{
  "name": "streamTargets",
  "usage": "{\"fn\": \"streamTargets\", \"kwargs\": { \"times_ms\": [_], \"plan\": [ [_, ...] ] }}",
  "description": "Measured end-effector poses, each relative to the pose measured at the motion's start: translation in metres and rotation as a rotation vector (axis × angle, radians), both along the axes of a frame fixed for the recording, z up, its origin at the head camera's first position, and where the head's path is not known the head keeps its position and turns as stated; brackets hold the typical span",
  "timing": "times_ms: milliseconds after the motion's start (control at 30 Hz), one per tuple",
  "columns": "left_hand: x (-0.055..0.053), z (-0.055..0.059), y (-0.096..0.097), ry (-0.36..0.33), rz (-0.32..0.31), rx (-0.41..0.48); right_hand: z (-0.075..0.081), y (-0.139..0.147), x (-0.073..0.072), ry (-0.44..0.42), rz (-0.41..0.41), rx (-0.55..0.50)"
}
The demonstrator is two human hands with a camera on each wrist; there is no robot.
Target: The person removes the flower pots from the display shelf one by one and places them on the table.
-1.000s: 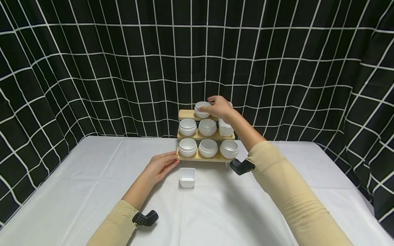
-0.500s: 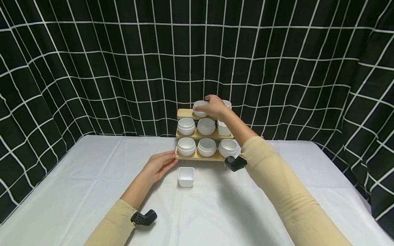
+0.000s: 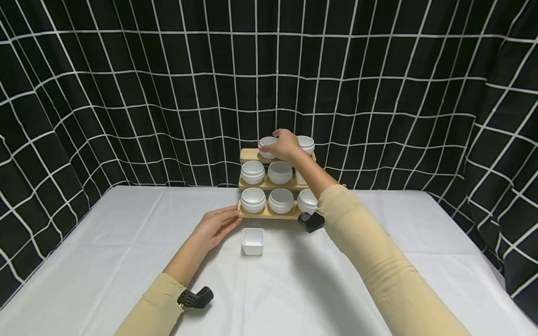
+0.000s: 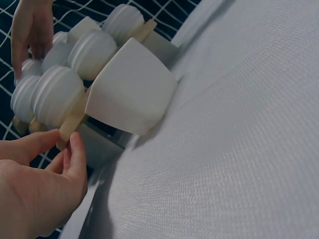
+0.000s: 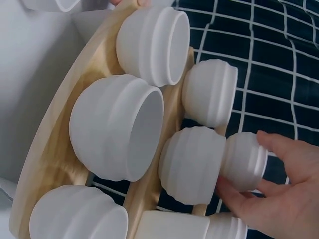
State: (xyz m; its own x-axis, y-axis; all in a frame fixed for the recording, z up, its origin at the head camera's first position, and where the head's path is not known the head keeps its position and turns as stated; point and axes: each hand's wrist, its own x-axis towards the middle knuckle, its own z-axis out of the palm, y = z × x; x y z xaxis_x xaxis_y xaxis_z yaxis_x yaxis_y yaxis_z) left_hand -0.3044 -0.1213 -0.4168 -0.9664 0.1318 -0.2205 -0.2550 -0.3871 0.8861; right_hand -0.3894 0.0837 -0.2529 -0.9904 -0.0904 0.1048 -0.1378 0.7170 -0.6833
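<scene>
A three-tier wooden stand holds white cups on the table. My right hand reaches to its top tier and grips a round white cup by its sides; in the right wrist view, thumb and fingers lie around that cup. At the stand's lower left, my left hand pinches the end of the bottom board between thumb and fingers. Another round cup sits at the right of the top tier. The right forearm partly hides a square cup on the middle tier.
A square white cup stands on the white tablecloth in front of the stand. Round cups fill the bottom tier, including a middle one. A black curtain with white grid lines hangs close behind the stand.
My right hand has slid the round cup a little left along the top tier. The cup at the tier's right end now shows more. My left hand keeps its hold on the board.
</scene>
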Motion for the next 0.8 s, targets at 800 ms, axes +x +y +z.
{"fn": "streamTargets", "kwargs": {
  "times_ms": [800],
  "plan": [
    [0.0005,0.001,-0.0011,0.003,-0.008,0.004,-0.0063,0.0012,-0.0016,0.046,0.008,-0.103]
  ]
}}
